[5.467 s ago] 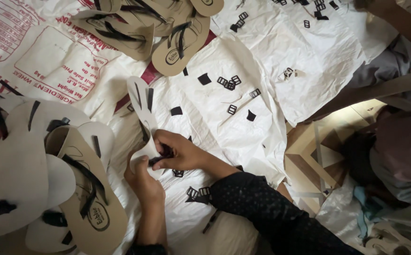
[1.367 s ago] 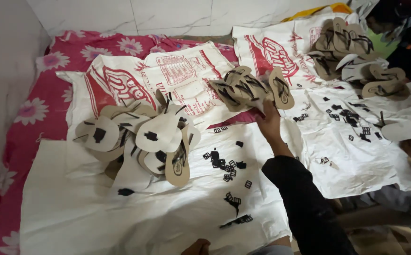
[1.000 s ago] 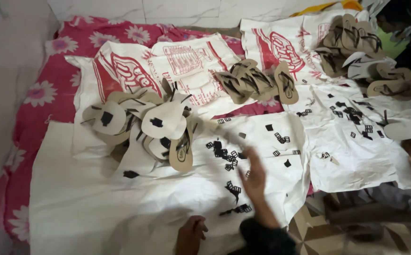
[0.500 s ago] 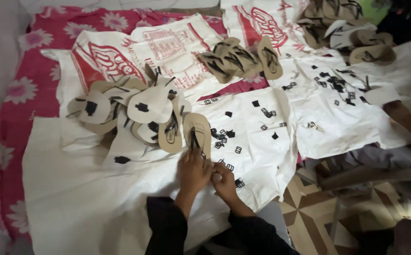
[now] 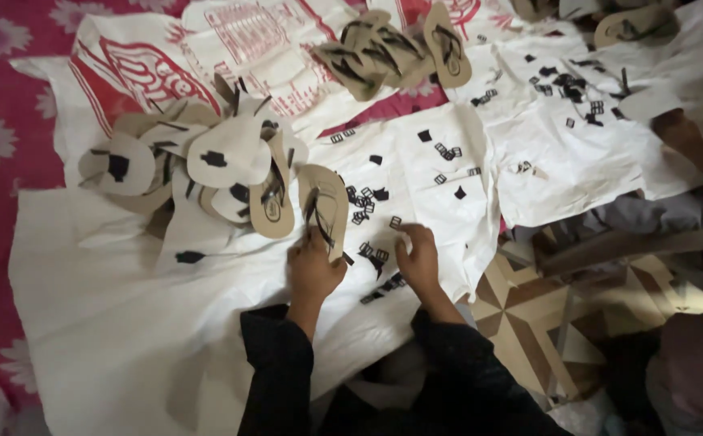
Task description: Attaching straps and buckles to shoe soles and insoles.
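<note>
Under your hands lies a white sheet (image 5: 125,323), spread wide over a pink flowered cloth (image 5: 4,121) that shows along the left edge. To the far left of centre, a printed white sack (image 5: 230,40) with red markings sits partly beneath a heap of tan sandal soles (image 5: 206,161), some lying face down and pale. Farther off, near the top middle, you can see a smaller bunch of tan sandals (image 5: 392,52) with black straps. At the right, a second white sheet (image 5: 577,161) carries its own scatter of black bits, and another person's hand (image 5: 678,129) rests at its right edge. Near right, patterned floor tiles (image 5: 529,323) show past the sheet's edge.

Straight ahead of you, one tan sandal (image 5: 323,206) with a black strap lies toe away from you, just right of the heap. Your left hand (image 5: 313,270) rests on its near end, fingers curled over the heel edge and strap; how firmly they grip you cannot tell. Your right hand (image 5: 418,258) lies just beside it on the sheet, fingers bent downward among the small black buckles (image 5: 372,202) scattered between the two hands and beyond. Whether those fingertips hold a buckle cannot be told.
</note>
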